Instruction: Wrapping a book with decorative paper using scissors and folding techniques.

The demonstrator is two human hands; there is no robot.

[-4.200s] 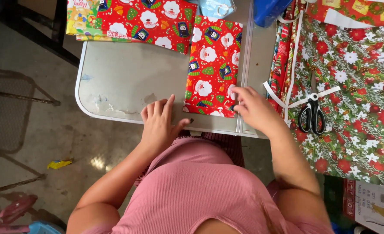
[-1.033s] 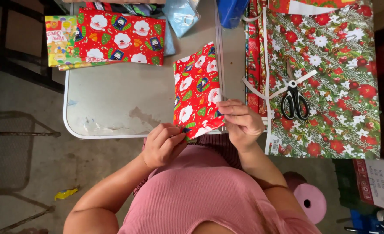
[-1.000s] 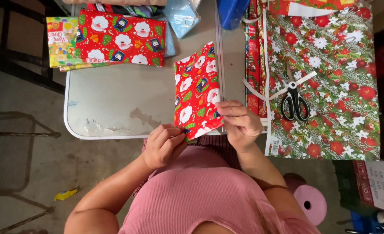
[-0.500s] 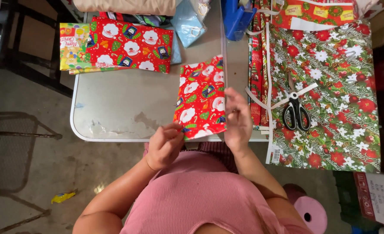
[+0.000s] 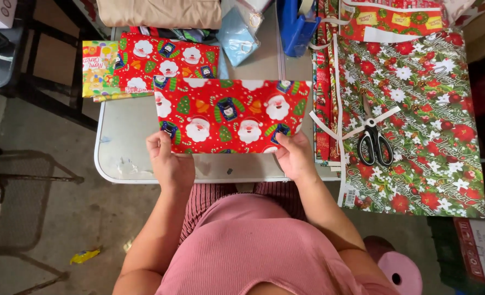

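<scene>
Only one view is given, taken from a camera worn on the person's head. It is aimed almost straight down over the chest at the near edge of the white folding table, which is seen close. The concrete floor is taken in at the left, and the far table edge is cut off at the top.

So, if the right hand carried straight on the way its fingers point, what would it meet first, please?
The right hand points up and away across the table, so it would most likely slide along the red wrapped parcel it already grips, then reach the blue tape dispenser; depth is unclear.
</scene>
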